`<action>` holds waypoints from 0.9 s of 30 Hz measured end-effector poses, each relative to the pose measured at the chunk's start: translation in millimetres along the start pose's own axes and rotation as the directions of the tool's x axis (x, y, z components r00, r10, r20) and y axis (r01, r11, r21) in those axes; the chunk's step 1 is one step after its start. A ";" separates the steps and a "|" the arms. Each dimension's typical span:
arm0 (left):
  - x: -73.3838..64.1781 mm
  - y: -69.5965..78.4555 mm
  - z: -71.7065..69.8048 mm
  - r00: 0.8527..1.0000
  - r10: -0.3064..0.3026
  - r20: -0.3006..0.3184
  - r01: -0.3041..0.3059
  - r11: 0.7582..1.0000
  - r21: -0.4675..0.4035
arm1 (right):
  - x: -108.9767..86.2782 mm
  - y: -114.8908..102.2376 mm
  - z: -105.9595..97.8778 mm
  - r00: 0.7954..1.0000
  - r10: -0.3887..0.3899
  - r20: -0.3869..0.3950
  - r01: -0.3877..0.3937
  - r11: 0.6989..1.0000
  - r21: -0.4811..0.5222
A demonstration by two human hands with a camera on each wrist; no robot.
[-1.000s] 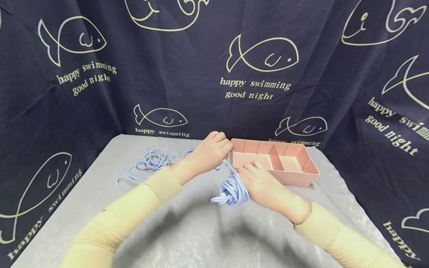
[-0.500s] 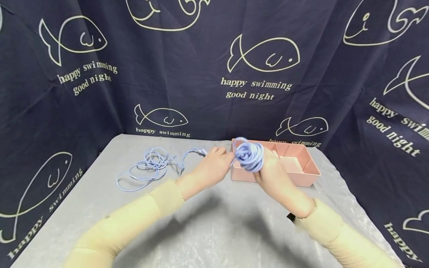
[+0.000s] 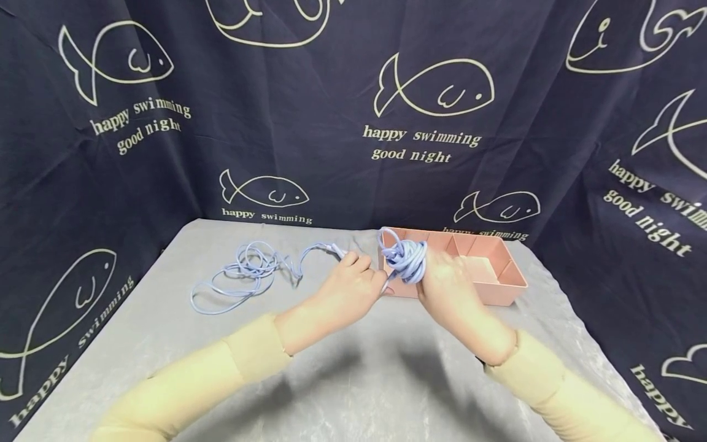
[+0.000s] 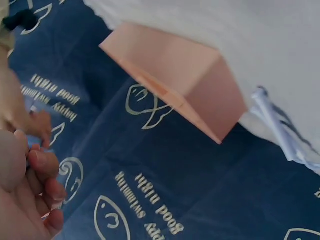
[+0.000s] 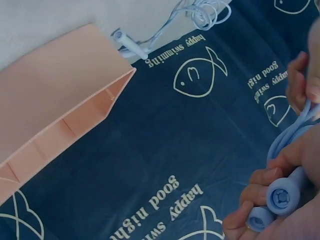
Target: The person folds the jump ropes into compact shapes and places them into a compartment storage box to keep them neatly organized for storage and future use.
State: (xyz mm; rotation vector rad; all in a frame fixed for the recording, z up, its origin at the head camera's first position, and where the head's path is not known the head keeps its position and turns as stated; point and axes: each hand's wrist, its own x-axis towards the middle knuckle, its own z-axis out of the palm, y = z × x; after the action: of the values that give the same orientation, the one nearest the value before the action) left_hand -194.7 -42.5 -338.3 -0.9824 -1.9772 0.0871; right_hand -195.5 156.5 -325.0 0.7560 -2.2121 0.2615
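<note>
A light blue jump rope (image 3: 409, 263), wound into a bundle, is held up in front of the pink box. My right hand (image 3: 450, 287) grips it; in the right wrist view two round handle ends (image 5: 283, 196) poke out of the curled fingers. My left hand (image 3: 343, 287), just left of the bundle, has its fingers curled and pinches a strand of the rope. A small loop stands up at the bundle's upper left. Another light blue jump rope (image 3: 256, 270) lies loosely tangled on the table, one handle (image 4: 274, 124) close behind my left hand.
A pink box (image 3: 505, 293) with a divider stands at the back right of the grey-clothed table (image 3: 353, 393), behind my right hand. Dark blue curtains (image 3: 331, 135) printed with fish surround the table.
My right hand has raised the bundle from lower front up towards the box and turned it. My left hand has shifted slightly down. The loose rope on the table stays put.
</note>
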 end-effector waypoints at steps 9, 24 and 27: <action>9.2 -2.6 -29.3 0.971 -0.225 0.079 0.239 0.917 -0.320 | -2.4 -9.2 -5.9 0.998 -0.040 0.040 0.044 0.993 -0.113; 12.8 -14.3 -38.9 0.849 -0.395 0.352 0.528 0.599 -0.601 | -1.0 -13.4 -9.4 0.994 -0.015 0.105 0.023 0.997 -0.077; 13.8 -15.1 -41.3 0.841 -0.329 0.430 0.540 0.550 -0.637 | -1.3 -12.9 -8.7 0.992 -0.005 0.123 0.010 0.999 -0.045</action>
State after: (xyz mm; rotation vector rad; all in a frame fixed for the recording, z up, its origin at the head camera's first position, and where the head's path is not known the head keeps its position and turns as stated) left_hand -176.9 -56.0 -298.0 -0.9354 -2.5155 -1.0196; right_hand -181.8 150.3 -320.6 0.7738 -2.3220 0.1642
